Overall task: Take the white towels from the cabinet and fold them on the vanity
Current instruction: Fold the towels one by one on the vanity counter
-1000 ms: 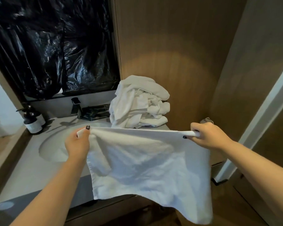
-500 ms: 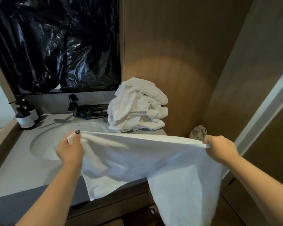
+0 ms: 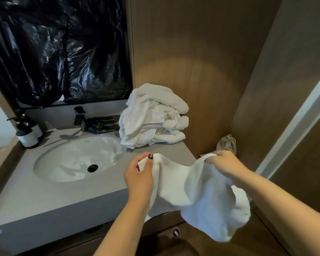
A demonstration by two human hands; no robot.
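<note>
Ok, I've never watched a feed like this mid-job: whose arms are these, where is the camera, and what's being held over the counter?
There is no machine here: the arms belong to a person, and the one camera is worn on their head, looking forward and down. The left hand and the right hand each pinch the top edge of a white towel, which sags between them and hangs past the front of the grey vanity. On the vanity lie a sink, a faucet, two dark pump bottles and a heap of white towels.
</note>
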